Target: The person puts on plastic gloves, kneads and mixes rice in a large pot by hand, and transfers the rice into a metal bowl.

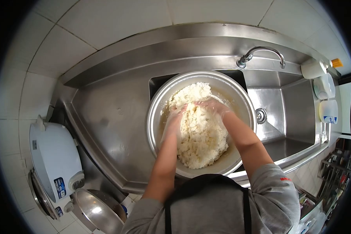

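Observation:
A large round metal pot [153, 117] holds a heap of white, clumpy cooked rice [201, 144]. Both of my hands wear thin clear plastic gloves and are down in the pot. My left hand [178, 114] is curled into the rice on the left of the heap, its fingertips hidden. From the right, my right hand [211, 104] reaches across the upper part of the heap, fingers bent in toward the left hand and gripping rice. The two hands nearly meet around a clump at the top of the mound.
The pot stands over a stainless steel sink, with a second basin [300, 109] on the right. A curved faucet [265, 48] rises behind. Bottles [314, 69] line the right edge. A rice cooker [54, 156] and a metal bowl [99, 206] are at lower left.

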Demonstrator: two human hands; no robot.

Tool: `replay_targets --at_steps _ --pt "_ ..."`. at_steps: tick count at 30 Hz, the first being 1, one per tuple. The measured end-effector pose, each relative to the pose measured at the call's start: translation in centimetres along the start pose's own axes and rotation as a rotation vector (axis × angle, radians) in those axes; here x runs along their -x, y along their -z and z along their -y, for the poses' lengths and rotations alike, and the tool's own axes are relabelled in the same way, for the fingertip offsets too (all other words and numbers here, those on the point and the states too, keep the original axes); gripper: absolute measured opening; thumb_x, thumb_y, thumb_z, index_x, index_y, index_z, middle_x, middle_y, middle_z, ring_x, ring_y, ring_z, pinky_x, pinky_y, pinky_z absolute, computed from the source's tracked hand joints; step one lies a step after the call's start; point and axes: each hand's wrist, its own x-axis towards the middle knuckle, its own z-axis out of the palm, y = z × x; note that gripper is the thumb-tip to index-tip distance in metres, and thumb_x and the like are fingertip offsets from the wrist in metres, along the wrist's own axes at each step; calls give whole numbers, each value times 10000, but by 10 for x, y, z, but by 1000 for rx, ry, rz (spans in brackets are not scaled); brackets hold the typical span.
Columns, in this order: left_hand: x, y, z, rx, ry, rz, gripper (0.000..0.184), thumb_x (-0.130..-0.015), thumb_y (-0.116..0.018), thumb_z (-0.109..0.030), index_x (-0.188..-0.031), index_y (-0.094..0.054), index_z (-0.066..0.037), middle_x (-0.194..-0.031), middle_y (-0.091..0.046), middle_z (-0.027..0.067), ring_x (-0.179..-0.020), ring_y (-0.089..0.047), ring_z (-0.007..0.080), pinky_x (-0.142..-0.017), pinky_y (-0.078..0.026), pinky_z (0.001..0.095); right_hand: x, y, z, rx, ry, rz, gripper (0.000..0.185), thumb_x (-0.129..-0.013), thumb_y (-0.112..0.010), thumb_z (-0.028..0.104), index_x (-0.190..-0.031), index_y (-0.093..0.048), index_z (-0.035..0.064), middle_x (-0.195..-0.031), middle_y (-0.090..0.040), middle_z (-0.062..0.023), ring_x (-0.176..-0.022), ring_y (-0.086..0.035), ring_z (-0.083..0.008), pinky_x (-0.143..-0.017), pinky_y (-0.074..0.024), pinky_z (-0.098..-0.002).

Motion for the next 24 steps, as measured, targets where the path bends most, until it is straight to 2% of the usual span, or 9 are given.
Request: replay_targets --at_steps 2,4,7,10,13,16,19,22,24 --pt "-15 -21 24 0 -128 -46 751 -769 -573 -576 -1299 -440 -60 -1325 -396 238 -1253 -360 311 -1049 -241 361 -2 -4 6 -60 -153 43 669 -738 -721 331 -1270 -446 33 -1270 -482 -164 -1112 -513 -258 -910 -447 -367" --pt "-43 -26 56 67 -220 223 764 -800 -555 -549 -1349 -356 -55 -1390 -326 193 -1290 -312 269 -1064 -212 346 11 -21 21 -84 -354 -91 797 -687 -761 348 -1312 -385 27 -1243 -497 -189 -1101 -519 -276 -887 -465 -344" --pt "-13 -16 19 142 -105 388 750 -821 -539 -532 -1362 -329 -55 -1412 -300 164 -1304 -288 251 -1068 -199 339 42 -46 49 -55 -356 -206 984 -597 -813 372 -1351 -294 11 -1233 -484 -237 -1117 -501 -307 -897 -456 -327" --pt "7 -18 8 253 0 473 730 -842 -519 -518 -1367 -317 -52 -1427 -287 129 -1315 -270 230 -1071 -189 333 29 -54 25 -45 -25 46 1096 -512 -832 416 -1321 -286 -81 -1246 -452 -281 -1157 -462 -338 -977 -390 -375" --pt "11 -22 22 447 5 397 708 -863 -483 -522 -1360 -328 -42 -1410 -329 99 -1302 -290 212 -1068 -189 321 45 -67 39 144 31 -104 964 -588 -810 319 -1329 -307 -37 -1269 -445 -242 -1154 -464 -320 -977 -386 -363" --pt "21 -27 24 511 103 275 712 -854 -487 -539 -1345 -360 -39 -1362 -396 120 -1255 -359 212 -1036 -245 302 52 -83 30 250 112 -274 865 -650 -785 225 -1332 -297 11 -1222 -476 -219 -1067 -527 -284 -886 -451 -329" --pt "6 -33 43 445 -15 152 678 -852 -504 -520 -1304 -423 -21 -1294 -461 139 -1171 -439 210 -967 -330 293 48 -101 14 -34 206 -344 705 -710 -724 163 -1292 -357 14 -1149 -532 -205 -994 -558 -249 -863 -452 -321" --pt "11 -30 37 428 95 73 603 -853 -536 -462 -1241 -490 -2 -1199 -530 136 -1049 -518 197 -871 -409 291 70 -107 32 -272 47 -286 567 -695 -713 130 -1200 -476 27 -1116 -562 -158 -1016 -538 -239 -914 -418 -319" --pt "-1 -35 53 613 45 83 549 -856 -548 -414 -1210 -509 4 -1140 -560 115 -984 -547 188 -824 -436 288 84 -107 49 -168 128 -278 529 -715 -687 105 -1193 -478 11 -1081 -584 -140 -981 -550 -223 -893 -425 -314"
